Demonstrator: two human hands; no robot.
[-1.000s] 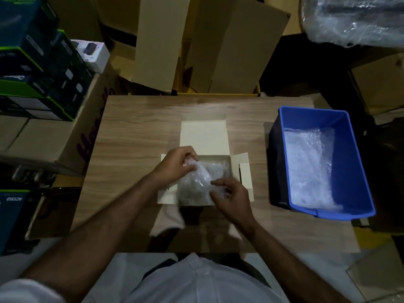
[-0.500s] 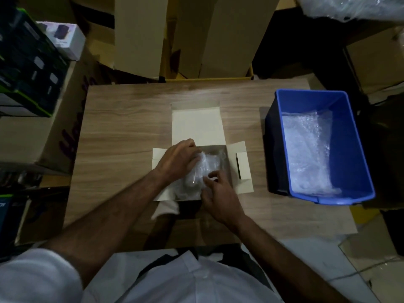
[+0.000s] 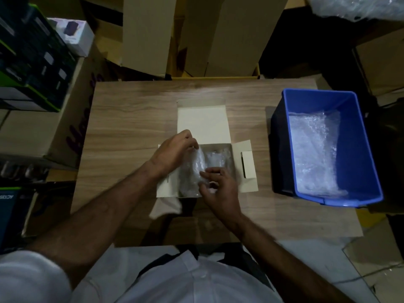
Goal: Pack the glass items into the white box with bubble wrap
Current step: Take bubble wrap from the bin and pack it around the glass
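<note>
Your left hand (image 3: 172,153), left of frame centre, grips the upper end of the bubble-wrapped bundle (image 3: 195,169). The bundle lies inside the white box (image 3: 244,165) on the counter (image 3: 131,127), long axis running top to bottom of the frame. Your right hand (image 3: 218,191), fingers curled, pinches its lower end.

A single wide-angle view from the person's head looks steeply down and forward over the wood-grain tabletop (image 3: 131,119). It sits close above the open white cardboard box (image 3: 202,125) at centre, with the blue plastic bin (image 3: 363,149) at the right edge.
</note>
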